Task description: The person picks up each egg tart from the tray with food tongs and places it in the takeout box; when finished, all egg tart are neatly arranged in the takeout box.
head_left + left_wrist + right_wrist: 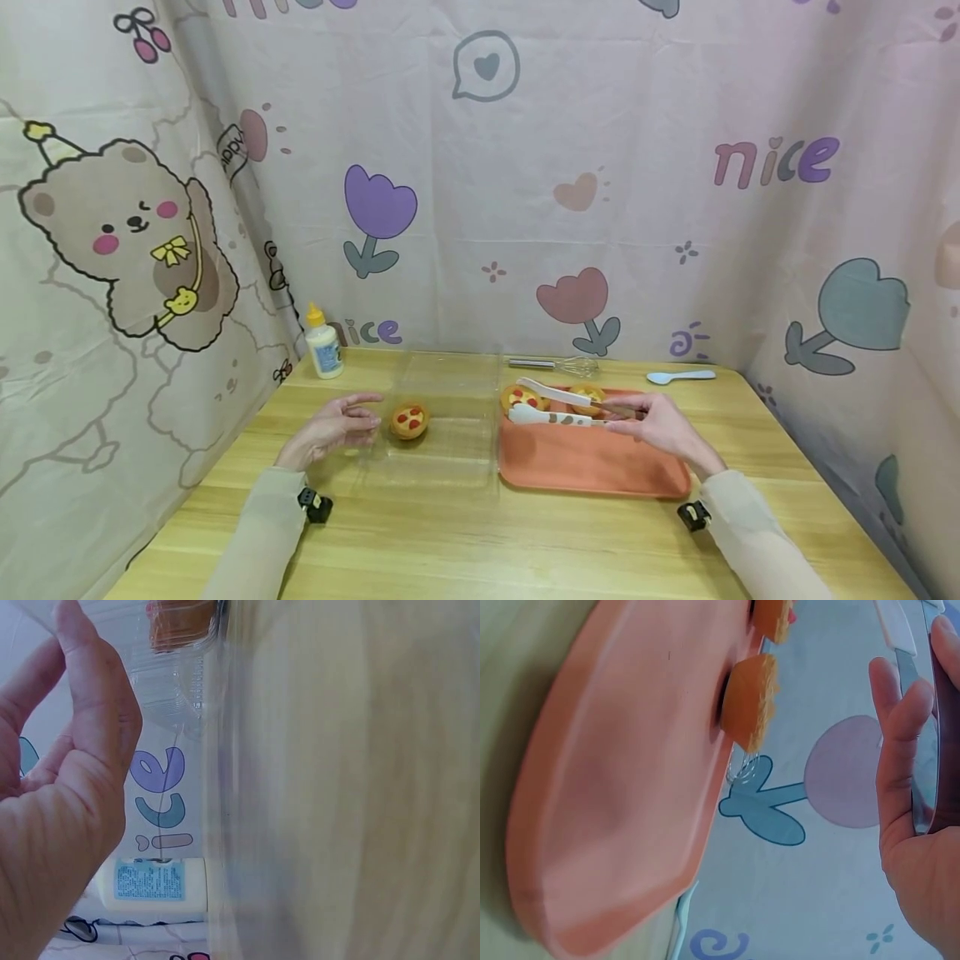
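Note:
My right hand (660, 429) grips a pair of tongs (555, 419) with white, brown-spotted ends, held over the orange tray (600, 462). The tongs' arms are spread, and no food shows between them. Behind them in the tray sit a toy pizza tart (513, 397) with red dots and a second yellow-topped tart (587, 392), partly covered by the tongs. At the left side of a clear plastic container (457, 462), my left hand (341, 429) has its fingers loosely extended, near or touching the wall. One small pizza tart (408, 422) lies inside the container.
A glue bottle (325, 350) with a yellow cap stands at the back left. Along the rear edge lie a whisk (555, 364) and a pale blue spoon (681, 377). The container's clear lid (450, 367) rises at its back. A printed curtain hangs behind the table.

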`<state>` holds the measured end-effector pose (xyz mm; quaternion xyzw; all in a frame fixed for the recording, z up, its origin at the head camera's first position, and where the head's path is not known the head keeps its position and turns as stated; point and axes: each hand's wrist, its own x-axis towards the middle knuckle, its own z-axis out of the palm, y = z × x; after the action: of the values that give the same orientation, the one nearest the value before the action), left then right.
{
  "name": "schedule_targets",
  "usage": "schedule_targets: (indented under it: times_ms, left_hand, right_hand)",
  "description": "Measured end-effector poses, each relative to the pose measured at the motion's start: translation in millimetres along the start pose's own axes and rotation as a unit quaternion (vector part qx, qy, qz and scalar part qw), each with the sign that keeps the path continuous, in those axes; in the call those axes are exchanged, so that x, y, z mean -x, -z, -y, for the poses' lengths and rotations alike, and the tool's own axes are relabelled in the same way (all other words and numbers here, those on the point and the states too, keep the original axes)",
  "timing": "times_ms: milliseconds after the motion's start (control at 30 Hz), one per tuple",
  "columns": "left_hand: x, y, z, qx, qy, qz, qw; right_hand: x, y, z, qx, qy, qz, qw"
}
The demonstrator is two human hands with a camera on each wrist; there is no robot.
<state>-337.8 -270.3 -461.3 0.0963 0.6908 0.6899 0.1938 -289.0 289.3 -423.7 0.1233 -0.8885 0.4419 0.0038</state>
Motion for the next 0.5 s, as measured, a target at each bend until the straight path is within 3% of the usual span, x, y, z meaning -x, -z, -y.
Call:
schedule_targets:
  times_ms: [300, 500]
  left_hand:
    - [-0.1, 0.8, 0.0, 0.0, -0.003, 0.003, 1.0]
    - [-0.5, 0.5, 0.2, -0.009, -0.004, -0.006, 0.9999]
  right_hand:
    - [-4.5, -11, 8, -0.001, 0.017, 0.022, 0.9996]
    - [-8.6, -19, 15, -0.001, 0.006, 0.02, 0.9998]
